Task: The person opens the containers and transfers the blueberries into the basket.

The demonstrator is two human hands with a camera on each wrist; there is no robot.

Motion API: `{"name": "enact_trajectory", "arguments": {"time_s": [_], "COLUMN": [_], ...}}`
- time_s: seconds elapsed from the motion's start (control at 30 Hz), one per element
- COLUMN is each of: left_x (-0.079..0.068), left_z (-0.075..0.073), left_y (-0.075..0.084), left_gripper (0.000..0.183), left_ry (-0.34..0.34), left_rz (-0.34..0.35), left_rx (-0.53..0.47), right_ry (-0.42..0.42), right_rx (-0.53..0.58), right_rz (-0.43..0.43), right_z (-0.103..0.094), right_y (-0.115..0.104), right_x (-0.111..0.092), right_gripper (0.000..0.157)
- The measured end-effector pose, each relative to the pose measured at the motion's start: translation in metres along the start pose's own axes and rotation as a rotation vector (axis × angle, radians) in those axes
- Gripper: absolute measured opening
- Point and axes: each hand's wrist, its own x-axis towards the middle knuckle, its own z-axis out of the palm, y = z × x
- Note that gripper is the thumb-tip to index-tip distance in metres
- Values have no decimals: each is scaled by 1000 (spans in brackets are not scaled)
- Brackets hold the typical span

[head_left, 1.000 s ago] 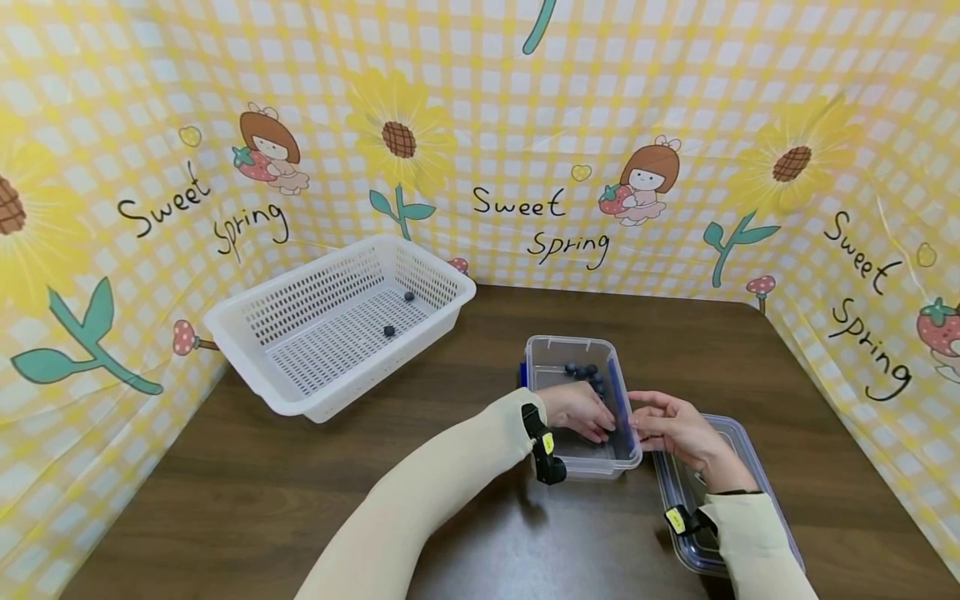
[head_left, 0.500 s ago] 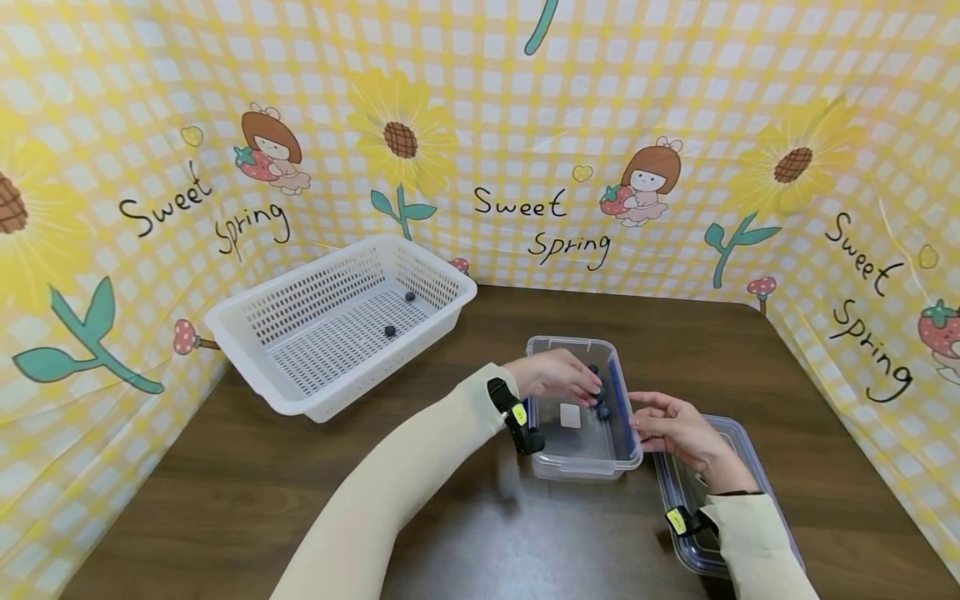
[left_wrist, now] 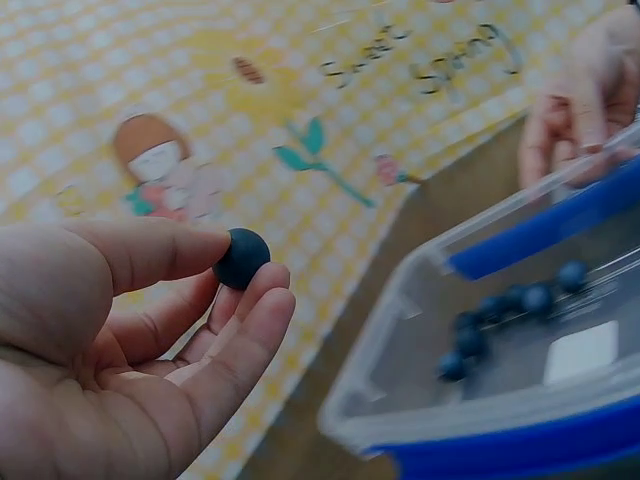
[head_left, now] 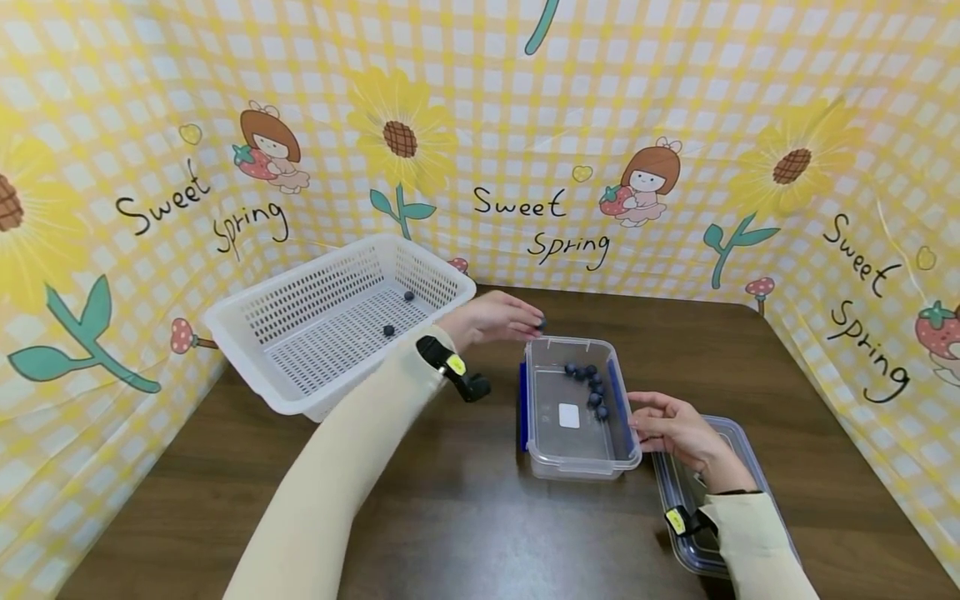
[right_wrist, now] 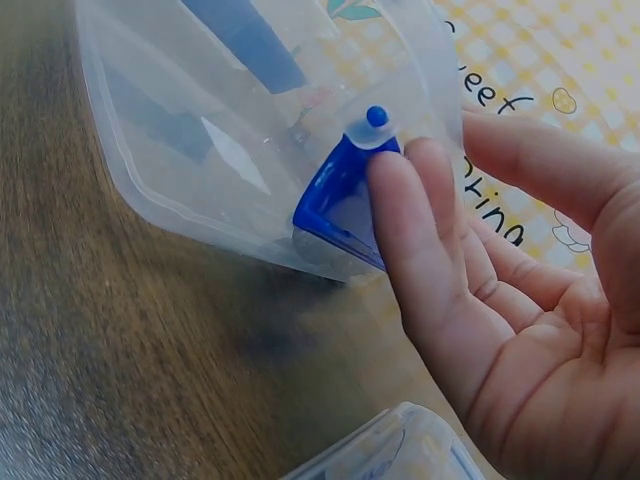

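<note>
Between thumb and fingertips, my left hand (head_left: 491, 319) pinches one dark blueberry (left_wrist: 243, 259), held in the air just past the far left corner of a clear plastic container (head_left: 551, 442). Several blueberries (head_left: 595, 388) lie along the right side of that container's floor, near a white label (head_left: 569, 416). My right hand (head_left: 678, 429) rests with fairly straight fingers against the container's right side; in the right wrist view its fingertips touch the blue clip (right_wrist: 345, 205). A white perforated basket (head_left: 330, 408) stands at the left with two blueberries (head_left: 389, 331) inside.
A clear lid-like piece with a bluish rim (head_left: 738, 433) lies on the table under my right wrist. The brown wooden table (head_left: 465, 517) ends at a yellow checked cloth backdrop (head_left: 517, 125) behind and on both sides.
My left hand has come up out of the container with a blueberry, moving left and away toward the basket. The right hand has stayed at the container's side.
</note>
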Motion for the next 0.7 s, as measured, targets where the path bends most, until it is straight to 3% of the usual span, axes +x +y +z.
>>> {"name": "enact_trajectory", "arguments": {"time_s": [0.33, 0.53, 0.7], "left_x": [-28, -48, -59], "left_z": [-76, -124, -151], "left_y": [17, 19, 12], "left_gripper": [36, 44, 47], "left_ry": [145, 252, 333], "left_rz": [92, 91, 76], "left_rx": [-53, -87, -126], "right_ry": [21, 22, 25], "right_rx": [-1, 3, 2], "right_rz": [27, 36, 44], "right_z": [1, 1, 0], "right_y": [-4, -5, -4], "right_x": [-1, 0, 0], "right_gripper": [33, 33, 32]}}
